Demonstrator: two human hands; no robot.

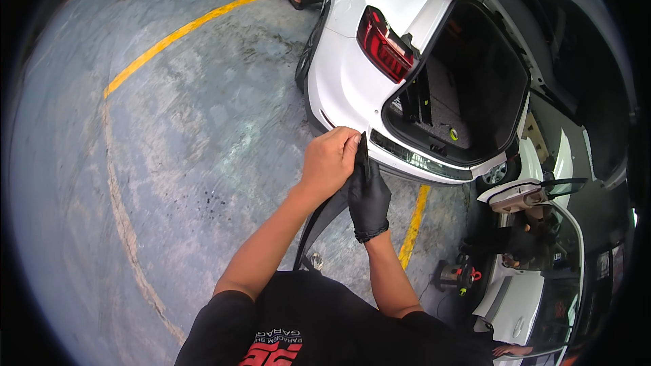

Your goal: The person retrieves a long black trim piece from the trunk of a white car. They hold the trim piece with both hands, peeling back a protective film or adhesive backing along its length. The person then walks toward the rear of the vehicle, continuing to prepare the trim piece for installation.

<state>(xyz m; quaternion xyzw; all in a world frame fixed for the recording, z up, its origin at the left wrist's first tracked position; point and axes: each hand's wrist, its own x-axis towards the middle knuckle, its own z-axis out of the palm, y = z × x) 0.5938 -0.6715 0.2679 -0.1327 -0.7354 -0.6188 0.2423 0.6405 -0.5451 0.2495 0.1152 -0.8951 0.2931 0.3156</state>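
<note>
Behind the white car (342, 81), close to its rear corner, the person holds a black strip (324, 222) in front of the chest; it hangs from the two hands toward the lower left. My worry is for this long hanging part: if the person turns or steps nearer, it could swing and rub against the car, or it could bend sharply at the grip, because only the hands seem to carry it. The bare left hand (330, 159) has curled fingers, and its thumb and forefinger seem to pinch the upper end of the strip. The gloved right hand (369, 196) appears closed around it, just beside; black lies on black, so I cannot tell each finger exactly.
</note>
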